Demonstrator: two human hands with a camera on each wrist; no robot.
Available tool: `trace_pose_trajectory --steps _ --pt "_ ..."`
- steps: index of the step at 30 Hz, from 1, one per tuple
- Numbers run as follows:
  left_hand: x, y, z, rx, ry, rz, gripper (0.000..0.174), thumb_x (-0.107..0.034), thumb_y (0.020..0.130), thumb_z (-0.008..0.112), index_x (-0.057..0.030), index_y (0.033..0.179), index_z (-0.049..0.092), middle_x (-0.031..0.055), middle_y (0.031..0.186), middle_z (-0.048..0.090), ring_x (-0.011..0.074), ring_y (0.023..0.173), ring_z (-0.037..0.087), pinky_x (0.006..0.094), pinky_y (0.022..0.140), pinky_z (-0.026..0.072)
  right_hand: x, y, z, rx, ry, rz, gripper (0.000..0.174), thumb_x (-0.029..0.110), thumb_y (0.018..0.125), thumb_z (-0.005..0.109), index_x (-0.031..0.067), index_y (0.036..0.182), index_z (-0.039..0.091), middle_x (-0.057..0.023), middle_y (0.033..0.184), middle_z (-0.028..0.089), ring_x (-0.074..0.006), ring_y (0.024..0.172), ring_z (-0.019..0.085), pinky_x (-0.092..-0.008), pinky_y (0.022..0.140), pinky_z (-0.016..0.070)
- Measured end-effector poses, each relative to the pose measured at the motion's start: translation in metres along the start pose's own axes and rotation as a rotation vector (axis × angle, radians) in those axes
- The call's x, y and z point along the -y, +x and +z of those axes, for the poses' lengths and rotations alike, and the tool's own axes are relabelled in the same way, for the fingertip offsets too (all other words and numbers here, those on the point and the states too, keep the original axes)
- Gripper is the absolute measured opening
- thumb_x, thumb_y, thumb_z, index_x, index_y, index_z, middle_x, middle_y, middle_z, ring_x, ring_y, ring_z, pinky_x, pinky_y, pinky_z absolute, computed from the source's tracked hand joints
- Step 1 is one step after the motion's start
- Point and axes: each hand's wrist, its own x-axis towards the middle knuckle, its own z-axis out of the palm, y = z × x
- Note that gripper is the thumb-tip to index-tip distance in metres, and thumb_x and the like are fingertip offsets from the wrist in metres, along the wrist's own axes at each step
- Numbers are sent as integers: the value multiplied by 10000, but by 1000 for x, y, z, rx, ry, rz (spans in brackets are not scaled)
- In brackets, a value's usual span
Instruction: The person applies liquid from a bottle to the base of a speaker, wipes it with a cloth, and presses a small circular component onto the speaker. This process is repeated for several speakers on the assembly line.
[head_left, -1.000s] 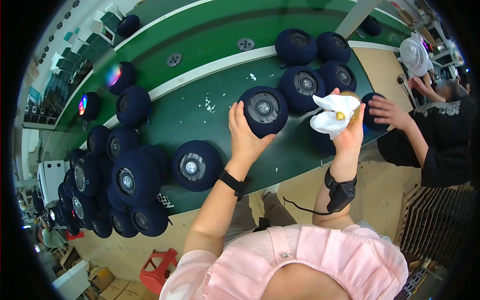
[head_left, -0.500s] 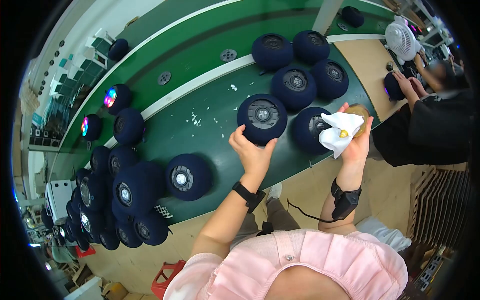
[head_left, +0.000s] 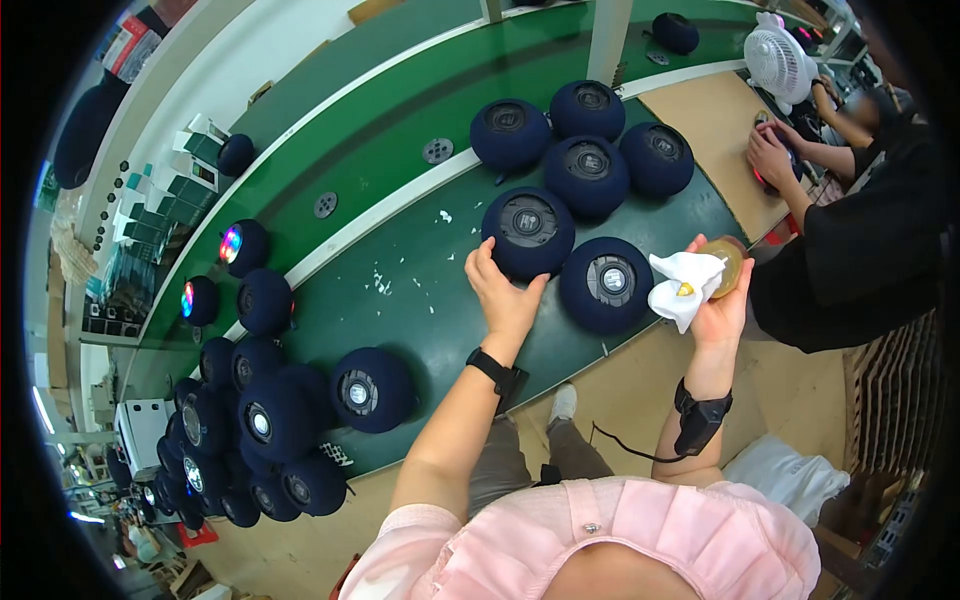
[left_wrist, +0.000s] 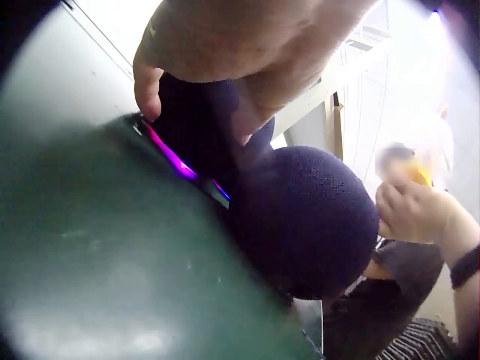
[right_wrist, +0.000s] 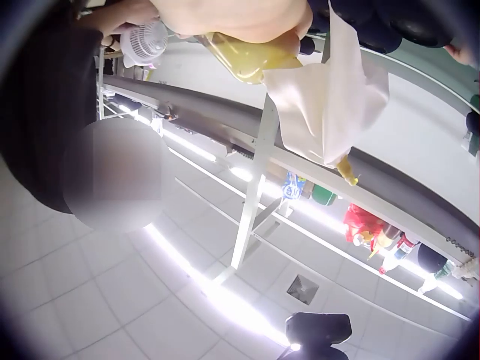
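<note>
The left hand grips the near-left side of a navy fabric-covered round speaker, thumb and fingers spread round it on the green table. In the left wrist view that hand is over a dark speaker with a pink-purple glow at its base; another speaker stands beside it. The right hand holds a yellowish bottle with a white cloth at its nozzle. In the right wrist view, the cloth hangs round the yellow tip, under the hand.
Another speaker stands between the hands, with several more behind. A cluster of speakers fills the table's left end. White scraps lie mid-table. A person in black works at the right, beside a brown board and a fan.
The view has shifted. The right hand with bottle and cloth has moved right, away from the speaker that it partly covered. The left hand stays on its speaker. The neighbour's hands have drawn back.
</note>
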Motion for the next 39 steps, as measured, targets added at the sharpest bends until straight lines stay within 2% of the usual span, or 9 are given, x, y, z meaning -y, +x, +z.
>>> trace_pose_trajectory --steps 5,9,14,18,20,28,31,36,39 --pt "-5 -17 -36 51 0 30 648 -88 620 747 -69 1190 438 135 1243 385 286 1130 422 371 851 440 -9 6 -4 -6 -59 11 592 527 845 488 29 1165 474 -175 1176 495 -336 1082 456 -481 943 387" --pt "-23 -47 -124 -145 211 119 450 -103 641 719 -63 1053 541 146 1164 487 323 1137 418 404 967 320 -31 11 7 35 -2 197 563 517 839 505 43 1141 498 -180 1179 494 -334 1094 443 -485 961 368" --pt "19 -86 -217 -394 521 -78 522 -100 661 704 -23 1123 473 171 1209 437 332 1149 397 405 985 294 -84 8 26 35 -21 335 573 479 819 560 4 1130 483 -194 1151 496 -331 1075 450 -468 950 379" --pt "50 -103 -240 -310 270 -343 787 -211 586 792 23 1227 401 206 1208 418 349 1151 376 428 981 308 -133 5 27 33 -73 419 580 481 830 543 -16 1120 467 -205 1097 512 -328 1027 481 -456 923 401" --pt "58 -103 -241 -281 351 -292 904 -266 534 831 18 1264 378 205 1213 401 349 1157 359 430 973 318 -157 2 24 44 -153 431 610 524 845 489 -15 1127 446 -206 1077 520 -321 987 510 -453 904 419" --pt "37 -68 -214 -76 366 -346 971 -314 485 852 -2 1270 373 203 1267 320 353 1164 342 410 975 316 -228 9 1 30 -446 166 506 496 867 477 67 1134 465 -164 1011 543 -326 981 526 -469 892 435" --pt "38 -62 -199 -76 291 -179 997 -285 454 858 29 1249 344 244 1288 319 399 1191 332 449 973 328 -242 12 -4 71 -565 50 486 466 870 499 72 1152 463 -151 1028 547 -320 989 536 -450 893 446" --pt "40 -59 -192 -47 263 -188 1010 -303 475 860 33 1262 324 251 1301 347 382 1216 339 424 1003 311 -250 21 -12 309 -813 -249 509 430 866 528 37 1178 446 -132 1056 550 -300 1005 543 -427 897 454" --pt "41 -59 -191 -42 285 -203 1016 -306 469 862 25 1264 323 244 1310 338 380 1216 338 426 998 316 -250 20 -12 380 -852 -245 509 423 865 532 27 1173 449 -128 1049 553 -298 1003 548 -422 890 459"
